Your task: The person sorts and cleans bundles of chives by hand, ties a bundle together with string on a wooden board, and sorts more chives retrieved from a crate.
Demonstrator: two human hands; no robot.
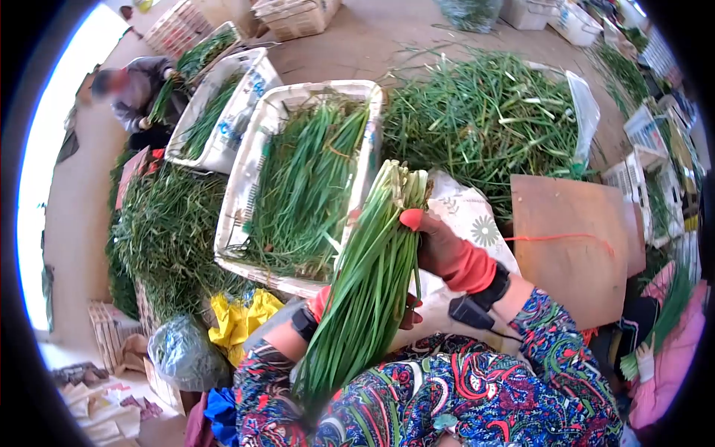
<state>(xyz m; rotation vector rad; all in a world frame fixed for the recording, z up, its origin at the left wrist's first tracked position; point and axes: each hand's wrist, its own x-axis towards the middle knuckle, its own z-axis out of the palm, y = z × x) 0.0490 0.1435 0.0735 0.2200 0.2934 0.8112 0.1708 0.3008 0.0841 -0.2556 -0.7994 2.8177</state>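
Note:
A thick bunch of chives slants across my lap, with its pale root ends up and its green leaves hanging down to the left. My right hand is closed around its upper right side just below the root ends, the coral-tipped thumb lying across the front. My left hand reaches around behind the bunch from the left and supports it lower down. Most of that hand is hidden by the leaves, and its fingertips show at the bunch's right edge. Both wrists have coral cuffs and dark bands.
Before me stands a white crate of loose chives. A large heap of chives lies behind and right, beside a brown board. Another heap is left. One person works at far left; another person's pink sleeve is right.

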